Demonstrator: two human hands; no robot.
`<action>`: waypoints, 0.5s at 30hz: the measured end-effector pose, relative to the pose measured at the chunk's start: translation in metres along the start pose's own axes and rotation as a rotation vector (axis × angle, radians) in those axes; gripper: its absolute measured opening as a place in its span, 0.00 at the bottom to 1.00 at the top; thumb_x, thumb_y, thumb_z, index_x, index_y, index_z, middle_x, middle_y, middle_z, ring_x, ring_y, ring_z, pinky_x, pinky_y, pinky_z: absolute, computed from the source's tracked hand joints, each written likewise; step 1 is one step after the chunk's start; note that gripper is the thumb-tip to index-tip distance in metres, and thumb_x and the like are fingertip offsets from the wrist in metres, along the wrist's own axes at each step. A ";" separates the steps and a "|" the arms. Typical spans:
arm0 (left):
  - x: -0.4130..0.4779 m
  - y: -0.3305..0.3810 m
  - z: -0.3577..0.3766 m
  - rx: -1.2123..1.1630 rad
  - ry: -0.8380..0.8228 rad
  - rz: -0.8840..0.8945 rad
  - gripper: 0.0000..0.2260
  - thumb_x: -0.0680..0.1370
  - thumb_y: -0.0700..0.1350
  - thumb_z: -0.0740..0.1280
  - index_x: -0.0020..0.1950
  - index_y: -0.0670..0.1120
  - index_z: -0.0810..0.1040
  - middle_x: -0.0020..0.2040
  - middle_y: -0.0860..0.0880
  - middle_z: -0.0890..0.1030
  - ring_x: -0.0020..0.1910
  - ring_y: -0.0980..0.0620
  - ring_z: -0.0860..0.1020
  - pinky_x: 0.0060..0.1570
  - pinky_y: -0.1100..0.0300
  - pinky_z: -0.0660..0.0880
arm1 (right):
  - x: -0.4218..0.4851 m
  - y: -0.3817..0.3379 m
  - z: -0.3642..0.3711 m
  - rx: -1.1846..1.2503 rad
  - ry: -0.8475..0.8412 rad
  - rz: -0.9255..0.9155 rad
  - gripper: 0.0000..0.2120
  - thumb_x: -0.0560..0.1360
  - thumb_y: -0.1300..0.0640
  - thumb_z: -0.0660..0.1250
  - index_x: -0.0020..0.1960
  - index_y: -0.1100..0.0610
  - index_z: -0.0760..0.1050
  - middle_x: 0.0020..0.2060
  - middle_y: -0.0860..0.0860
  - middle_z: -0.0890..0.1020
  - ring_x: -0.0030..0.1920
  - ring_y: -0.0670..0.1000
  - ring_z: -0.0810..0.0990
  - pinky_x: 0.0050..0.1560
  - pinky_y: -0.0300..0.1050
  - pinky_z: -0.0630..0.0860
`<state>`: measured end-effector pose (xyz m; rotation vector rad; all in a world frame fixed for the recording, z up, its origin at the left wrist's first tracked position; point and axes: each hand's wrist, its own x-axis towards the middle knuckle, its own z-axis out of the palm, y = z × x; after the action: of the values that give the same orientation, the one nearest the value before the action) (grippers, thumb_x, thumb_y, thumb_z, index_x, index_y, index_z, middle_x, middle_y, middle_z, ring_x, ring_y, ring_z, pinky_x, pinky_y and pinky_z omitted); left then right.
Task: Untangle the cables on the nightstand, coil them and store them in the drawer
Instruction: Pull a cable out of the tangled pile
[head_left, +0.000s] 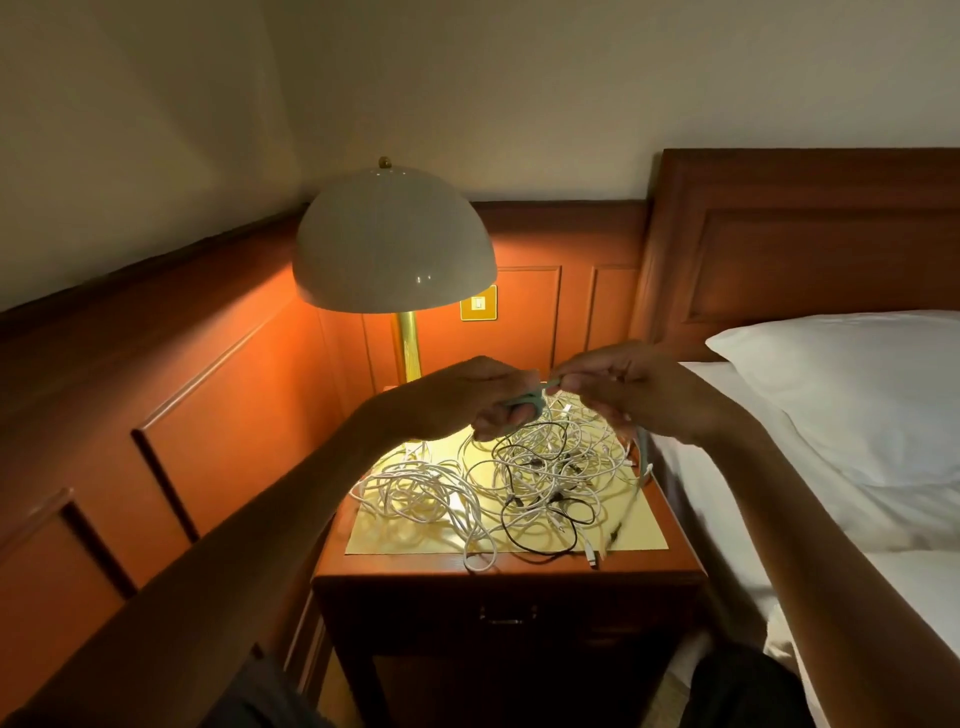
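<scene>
A tangle of white and black cables lies on the yellow mat of the wooden nightstand. Above it, my left hand grips a small coil of pale green cable. My right hand pinches the same green cable just right of the coil; its free end trails down past my right wrist to the mat's right edge. The drawer in the nightstand's front is closed, with a dark handle.
A lit lamp with a white dome shade stands at the back of the nightstand. Wood panelling lines the wall on the left and behind. A bed with a white pillow adjoins on the right.
</scene>
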<state>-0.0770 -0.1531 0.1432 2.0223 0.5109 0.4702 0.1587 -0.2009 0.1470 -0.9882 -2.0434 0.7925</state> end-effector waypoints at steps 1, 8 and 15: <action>-0.002 0.001 0.001 -0.101 0.032 0.045 0.21 0.85 0.50 0.53 0.37 0.44 0.74 0.28 0.50 0.66 0.25 0.54 0.63 0.29 0.63 0.65 | 0.001 0.000 0.001 -0.052 0.058 -0.059 0.11 0.80 0.55 0.63 0.58 0.54 0.82 0.25 0.51 0.72 0.23 0.49 0.68 0.25 0.37 0.66; 0.023 0.025 0.020 -0.998 0.269 0.327 0.22 0.85 0.49 0.51 0.39 0.45 0.76 0.26 0.54 0.67 0.25 0.60 0.67 0.29 0.67 0.70 | 0.023 -0.010 0.049 0.115 0.590 -0.223 0.13 0.84 0.63 0.58 0.63 0.59 0.79 0.25 0.40 0.71 0.26 0.38 0.67 0.32 0.28 0.63; 0.042 0.039 0.034 -1.115 0.626 0.382 0.09 0.81 0.46 0.59 0.44 0.44 0.71 0.28 0.53 0.71 0.28 0.59 0.71 0.35 0.65 0.74 | 0.034 -0.021 0.070 0.675 0.628 0.129 0.18 0.83 0.53 0.59 0.35 0.53 0.71 0.24 0.47 0.62 0.23 0.46 0.56 0.24 0.38 0.55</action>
<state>-0.0179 -0.1725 0.1669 0.8517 0.1276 1.2988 0.0794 -0.1984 0.1359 -0.8296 -1.0728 0.9908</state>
